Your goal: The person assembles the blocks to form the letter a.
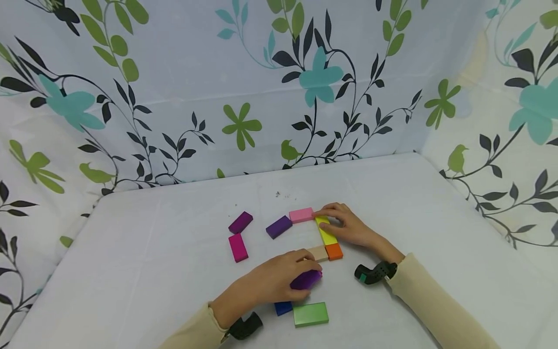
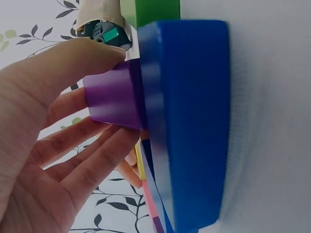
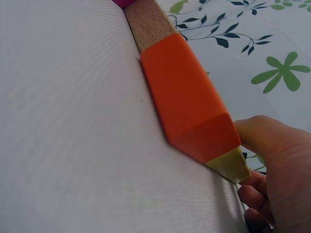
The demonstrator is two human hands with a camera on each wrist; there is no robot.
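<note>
My left hand (image 1: 272,278) holds a purple block (image 1: 306,279) between its thumb and fingers. In the left wrist view the purple block (image 2: 114,94) is close behind a large blue block (image 2: 194,121); whether they touch I cannot tell. Under the purple block, a sliver of pink shows in the head view. My right hand (image 1: 350,228) grips the yellow block (image 1: 327,231), index finger at its far end by the pink block (image 1: 302,215), thumb along its side. An orange block (image 1: 334,251) meets the yellow one's near end, and a plain wooden block (image 1: 318,254) adjoins it.
A dark violet block (image 1: 279,227) touches the pink block's left end. Further left lie a plum block (image 1: 240,222) and a magenta block (image 1: 238,247). A green block (image 1: 311,315) lies nearest the front. Patterned cloth (image 1: 174,97) rises behind the white table (image 1: 174,232).
</note>
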